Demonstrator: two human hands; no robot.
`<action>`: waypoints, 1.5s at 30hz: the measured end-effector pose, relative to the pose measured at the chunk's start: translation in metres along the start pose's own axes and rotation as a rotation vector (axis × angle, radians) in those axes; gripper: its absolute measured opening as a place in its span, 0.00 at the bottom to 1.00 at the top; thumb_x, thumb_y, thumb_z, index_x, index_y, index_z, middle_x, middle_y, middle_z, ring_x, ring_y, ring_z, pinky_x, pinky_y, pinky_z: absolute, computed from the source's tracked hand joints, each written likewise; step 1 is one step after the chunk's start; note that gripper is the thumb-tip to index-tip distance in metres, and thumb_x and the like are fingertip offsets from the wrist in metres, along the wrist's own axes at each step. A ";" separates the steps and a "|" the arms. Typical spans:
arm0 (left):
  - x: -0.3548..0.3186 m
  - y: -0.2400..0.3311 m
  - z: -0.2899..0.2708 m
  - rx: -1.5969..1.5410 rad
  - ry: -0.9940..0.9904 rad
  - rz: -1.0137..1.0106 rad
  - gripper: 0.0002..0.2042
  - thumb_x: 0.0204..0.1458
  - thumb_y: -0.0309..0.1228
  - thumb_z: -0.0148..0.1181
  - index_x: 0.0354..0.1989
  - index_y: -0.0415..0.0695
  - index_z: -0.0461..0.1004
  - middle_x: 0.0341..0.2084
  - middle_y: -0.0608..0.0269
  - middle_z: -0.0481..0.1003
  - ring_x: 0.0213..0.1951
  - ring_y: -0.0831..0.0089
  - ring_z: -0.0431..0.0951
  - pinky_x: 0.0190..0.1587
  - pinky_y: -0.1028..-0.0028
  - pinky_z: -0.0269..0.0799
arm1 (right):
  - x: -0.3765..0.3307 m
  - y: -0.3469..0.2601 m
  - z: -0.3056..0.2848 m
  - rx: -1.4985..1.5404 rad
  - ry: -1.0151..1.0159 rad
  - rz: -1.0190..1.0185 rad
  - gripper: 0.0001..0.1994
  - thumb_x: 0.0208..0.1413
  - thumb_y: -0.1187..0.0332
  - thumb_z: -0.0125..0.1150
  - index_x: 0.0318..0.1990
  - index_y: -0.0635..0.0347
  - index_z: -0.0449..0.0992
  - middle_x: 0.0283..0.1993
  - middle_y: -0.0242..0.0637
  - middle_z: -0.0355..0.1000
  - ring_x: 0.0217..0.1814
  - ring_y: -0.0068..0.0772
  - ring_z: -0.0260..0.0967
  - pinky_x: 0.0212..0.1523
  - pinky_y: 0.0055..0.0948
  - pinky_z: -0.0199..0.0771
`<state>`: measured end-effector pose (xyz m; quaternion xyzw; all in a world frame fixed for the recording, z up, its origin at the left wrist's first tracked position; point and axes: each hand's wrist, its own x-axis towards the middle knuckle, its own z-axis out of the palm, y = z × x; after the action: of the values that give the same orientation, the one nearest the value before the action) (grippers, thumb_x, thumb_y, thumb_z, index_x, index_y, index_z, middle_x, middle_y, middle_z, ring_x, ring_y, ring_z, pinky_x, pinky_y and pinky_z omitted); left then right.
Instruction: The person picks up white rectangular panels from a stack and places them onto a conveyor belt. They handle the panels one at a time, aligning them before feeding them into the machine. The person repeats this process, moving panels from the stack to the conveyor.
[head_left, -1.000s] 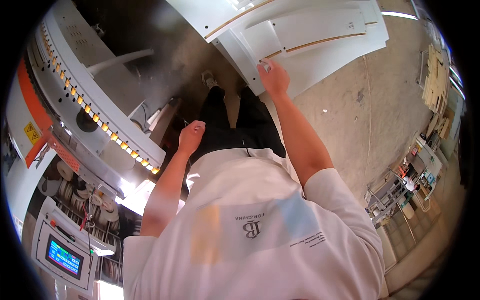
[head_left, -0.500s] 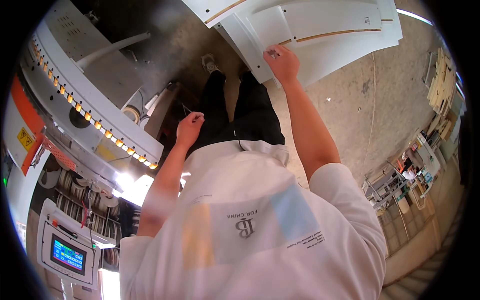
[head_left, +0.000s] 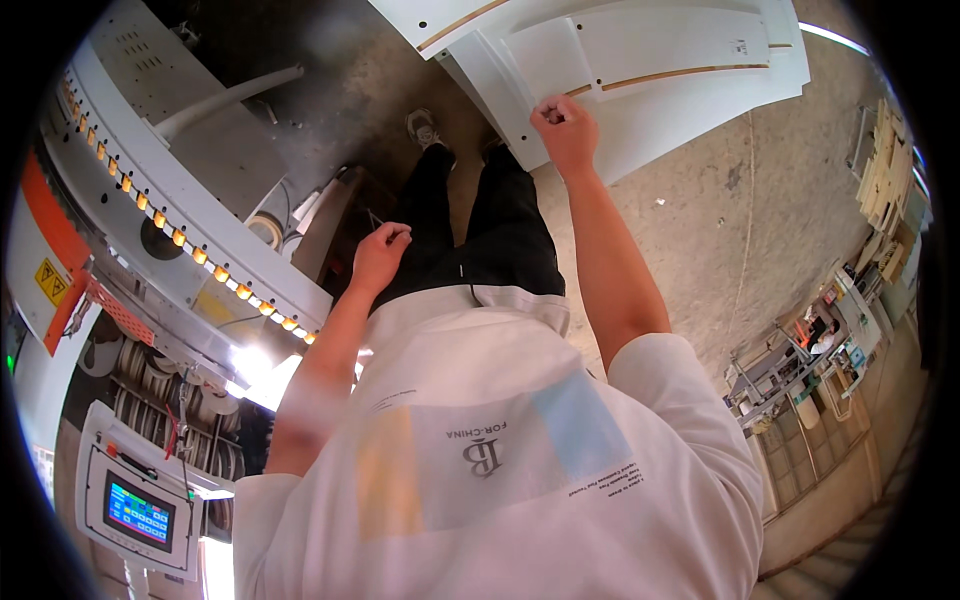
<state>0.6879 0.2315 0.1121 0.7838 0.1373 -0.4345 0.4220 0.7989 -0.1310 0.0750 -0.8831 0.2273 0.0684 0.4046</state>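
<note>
Several white panels [head_left: 640,90] were stacked ahead of the person, fanned out a bit, long axes running roughly left-right across the top of the view, with tan strips along a couple of edges. Big grey machine [head_left: 190,200] with a row of amber lights sat off to the left, plus a small control screen [head_left: 138,510] lower down. Concrete floor [head_left: 700,230] under everything.

Right hand [head_left: 566,128] was clearly the nearer one: arm stretched nearly straight forward, fingers curled in and pinching the near edge of a panel at the stack's left end, so the stack lay ahead and to the right of the grip. Left hand [head_left: 378,255] hung back by the thigh, elbow bent, fingers loosely curled, holding nothing as far as I could tell, well apart from the panels.
</note>
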 end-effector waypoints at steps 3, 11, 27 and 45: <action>0.002 0.015 -0.001 -0.085 -0.027 -0.012 0.11 0.60 0.34 0.59 0.45 0.41 0.80 0.34 0.58 0.83 0.36 0.69 0.82 0.44 0.73 0.75 | -0.005 -0.006 -0.011 0.105 0.023 -0.077 0.06 0.50 0.66 0.71 0.31 0.56 0.81 0.22 0.25 0.70 0.25 0.20 0.65 0.29 0.24 0.67; 0.064 0.116 0.032 -0.175 -0.051 0.147 0.13 0.61 0.36 0.58 0.42 0.39 0.80 0.29 0.62 0.82 0.30 0.77 0.80 0.39 0.76 0.75 | 0.041 0.067 -0.089 0.523 -0.046 0.517 0.27 0.62 0.44 0.60 0.28 0.63 0.79 0.19 0.31 0.69 0.17 0.21 0.63 0.20 0.23 0.64; 0.150 0.222 0.121 -0.294 0.103 0.104 0.10 0.60 0.32 0.61 0.34 0.35 0.79 0.25 0.64 0.80 0.26 0.80 0.77 0.33 0.78 0.73 | 0.057 0.059 -0.102 0.497 -0.156 0.626 0.33 0.58 0.34 0.56 0.30 0.62 0.80 0.17 0.28 0.63 0.15 0.21 0.54 0.19 0.24 0.55; 0.151 0.219 0.132 -0.604 0.120 0.007 0.08 0.60 0.29 0.60 0.33 0.37 0.77 0.25 0.64 0.79 0.25 0.80 0.74 0.31 0.80 0.72 | 0.058 0.066 -0.098 0.525 -0.151 0.594 0.34 0.58 0.33 0.56 0.29 0.63 0.80 0.15 0.29 0.63 0.14 0.20 0.55 0.18 0.22 0.57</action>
<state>0.8289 -0.0273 0.0758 0.6474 0.2822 -0.3255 0.6287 0.8145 -0.2616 0.0772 -0.6381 0.4518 0.1866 0.5948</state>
